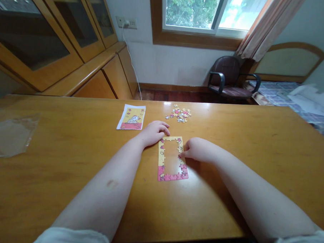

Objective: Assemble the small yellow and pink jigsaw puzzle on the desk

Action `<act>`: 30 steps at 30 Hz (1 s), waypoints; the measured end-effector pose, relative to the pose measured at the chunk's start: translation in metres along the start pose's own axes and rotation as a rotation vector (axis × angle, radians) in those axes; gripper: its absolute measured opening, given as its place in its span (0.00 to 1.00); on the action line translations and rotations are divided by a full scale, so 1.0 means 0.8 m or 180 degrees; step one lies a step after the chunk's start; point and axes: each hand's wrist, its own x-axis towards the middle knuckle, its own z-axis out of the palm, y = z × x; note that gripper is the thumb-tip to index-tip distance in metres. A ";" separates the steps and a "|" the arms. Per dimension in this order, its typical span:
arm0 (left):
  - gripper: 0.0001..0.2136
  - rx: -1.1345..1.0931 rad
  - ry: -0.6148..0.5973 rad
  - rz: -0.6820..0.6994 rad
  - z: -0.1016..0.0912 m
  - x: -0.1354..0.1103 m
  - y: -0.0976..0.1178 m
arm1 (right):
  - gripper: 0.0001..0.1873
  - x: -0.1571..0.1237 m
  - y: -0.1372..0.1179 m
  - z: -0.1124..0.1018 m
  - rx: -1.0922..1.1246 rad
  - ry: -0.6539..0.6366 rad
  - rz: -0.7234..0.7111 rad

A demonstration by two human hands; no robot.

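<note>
With the jigsaw border [161, 160] flat on the table [83, 139], best let the left hand [154, 132], fingers loosely spread, steady its far-left corner while the right hand [199, 149], whose pinch I cannot tell, presses gently.

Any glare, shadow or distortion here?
Head view throughout: right pane of the white-framed window washed out; pale glare on the glossy brown wooden table inside the yellow and pink jigsaw border; dark shadow beside the bare right hand; the brown wooden cabinet with glass doors leans, likely lens distortion.
</note>
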 end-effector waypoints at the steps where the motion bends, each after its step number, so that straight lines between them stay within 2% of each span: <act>1: 0.17 0.0000 0.0005 0.0006 0.000 0.000 0.000 | 0.17 -0.001 -0.001 0.000 -0.0041 -0.0024 0.0007; 8: 0.17 -0.0016 0.0019 0.0020 0.001 0.001 -0.002 | 0.18 -0.004 -0.008 0.000 -0.0219 -0.0035 -0.0030; 14: 0.17 -0.0130 0.0094 -0.0027 0.000 -0.001 0.001 | 0.16 -0.003 -0.006 0.002 -0.0048 0.0052 -0.0047; 16: 0.16 -0.0235 0.0144 -0.0047 0.001 -0.001 0.001 | 0.16 0.001 -0.003 0.005 0.0154 0.0339 -0.0038; 18: 0.16 -0.0399 0.0244 -0.0092 0.001 -0.002 0.001 | 0.16 0.005 -0.002 0.013 0.0337 0.0958 -0.0154; 20: 0.16 -0.0575 0.0403 -0.0182 0.001 -0.002 -0.001 | 0.17 0.008 -0.006 0.026 0.0289 0.1618 -0.0583; 22: 0.17 -0.0665 0.0584 -0.0334 0.000 -0.003 -0.002 | 0.24 0.007 -0.013 0.042 0.0043 0.1851 -0.1285; 24: 0.17 -0.0654 0.0762 -0.0536 -0.002 -0.003 -0.004 | 0.39 0.005 -0.021 0.060 -0.0235 0.1707 -0.1941; 26: 0.17 -0.0622 0.0893 -0.0725 -0.003 -0.002 -0.005 | 0.47 0.002 -0.028 0.074 -0.0388 0.1601 -0.2200; 30: 0.16 -0.0585 0.0963 -0.0811 -0.002 -0.002 -0.008 | 0.45 0.000 -0.032 0.080 -0.0412 0.1333 -0.2372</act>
